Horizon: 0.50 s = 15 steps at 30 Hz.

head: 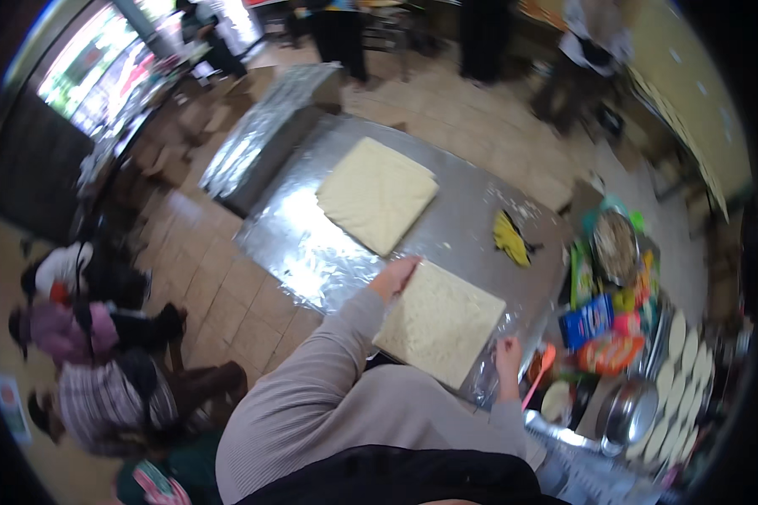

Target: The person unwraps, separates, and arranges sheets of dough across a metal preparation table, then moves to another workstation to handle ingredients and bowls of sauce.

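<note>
Close in front of me, a square slab of pale dough [445,322] lies on a metal-topped table [474,243], with shiny clear plastic film [483,375] along its right side. My left hand [398,278] is at the slab's far left corner; its fingertips are partly hidden, so I cannot tell whether it grips film there. Just off the right edge, my right hand [508,353] has its fingers curled at the clear film and seems to pinch it. A second, folded sheet of pale dough [376,192] lies farther away, beyond my left hand.
A yellow-and-black cloth or glove [511,240] lies at the table's right. Packets [587,320], a pink spatula [540,375], a metal bowl [631,410] and a tray of oval dough pieces [676,391] crowd the right side. A foil-covered box [271,129] borders the far left. Several people stand around.
</note>
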Motion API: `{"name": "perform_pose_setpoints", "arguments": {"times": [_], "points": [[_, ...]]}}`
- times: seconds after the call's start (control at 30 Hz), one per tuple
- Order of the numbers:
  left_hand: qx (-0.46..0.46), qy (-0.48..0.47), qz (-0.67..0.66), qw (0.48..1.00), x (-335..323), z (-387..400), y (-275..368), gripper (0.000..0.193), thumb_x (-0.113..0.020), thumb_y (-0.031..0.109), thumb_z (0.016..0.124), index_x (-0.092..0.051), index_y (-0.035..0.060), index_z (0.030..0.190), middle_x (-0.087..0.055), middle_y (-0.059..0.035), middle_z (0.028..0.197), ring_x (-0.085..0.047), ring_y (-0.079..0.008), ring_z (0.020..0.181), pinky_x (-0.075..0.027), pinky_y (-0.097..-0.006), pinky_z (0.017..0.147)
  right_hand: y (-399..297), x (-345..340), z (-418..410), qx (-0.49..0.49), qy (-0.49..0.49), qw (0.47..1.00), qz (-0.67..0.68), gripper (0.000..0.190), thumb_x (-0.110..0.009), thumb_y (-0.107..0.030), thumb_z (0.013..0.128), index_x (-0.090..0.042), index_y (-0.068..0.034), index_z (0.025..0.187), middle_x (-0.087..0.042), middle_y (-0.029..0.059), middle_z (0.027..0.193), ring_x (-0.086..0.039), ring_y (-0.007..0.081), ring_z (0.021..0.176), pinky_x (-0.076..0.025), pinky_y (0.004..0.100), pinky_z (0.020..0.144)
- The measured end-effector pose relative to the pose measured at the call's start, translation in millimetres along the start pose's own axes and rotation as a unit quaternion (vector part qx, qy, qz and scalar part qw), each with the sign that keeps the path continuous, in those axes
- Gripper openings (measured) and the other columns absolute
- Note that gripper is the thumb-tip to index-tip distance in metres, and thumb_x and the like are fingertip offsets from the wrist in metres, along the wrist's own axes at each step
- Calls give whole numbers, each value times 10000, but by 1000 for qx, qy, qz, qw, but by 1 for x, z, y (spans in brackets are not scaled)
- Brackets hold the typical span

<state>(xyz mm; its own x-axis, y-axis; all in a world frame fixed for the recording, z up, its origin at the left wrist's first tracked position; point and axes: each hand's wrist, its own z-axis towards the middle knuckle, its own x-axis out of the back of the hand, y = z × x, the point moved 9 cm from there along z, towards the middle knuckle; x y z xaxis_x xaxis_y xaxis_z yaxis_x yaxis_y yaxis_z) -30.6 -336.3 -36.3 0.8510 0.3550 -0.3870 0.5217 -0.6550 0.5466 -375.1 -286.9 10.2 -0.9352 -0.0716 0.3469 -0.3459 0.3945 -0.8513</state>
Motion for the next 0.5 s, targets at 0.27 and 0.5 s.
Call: {"name": "perform_pose_setpoints", "arguments": {"times": [0.27,0.5], "points": [[-35,28,-25,999,22,4,3,224,-450,288,850,-589,118,809,-610,-25,753,-565,-153,624,-448,-291,566,-23,-33,-17,-220,-152,845,463,163,-468,-217,846,-438,-82,933,-547,104,834,-557,192,552,-488,292,476],[-36,45,-3,998,11,-9,12,215,-461,275,849,-600,112,827,-610,-38,781,-563,-145,667,-447,-291,579,-13,-37,10,-127,-164,978,0,308,-574,-312,798,-416,-90,942,-480,45,747,-508,132,505,-484,289,422]]}}
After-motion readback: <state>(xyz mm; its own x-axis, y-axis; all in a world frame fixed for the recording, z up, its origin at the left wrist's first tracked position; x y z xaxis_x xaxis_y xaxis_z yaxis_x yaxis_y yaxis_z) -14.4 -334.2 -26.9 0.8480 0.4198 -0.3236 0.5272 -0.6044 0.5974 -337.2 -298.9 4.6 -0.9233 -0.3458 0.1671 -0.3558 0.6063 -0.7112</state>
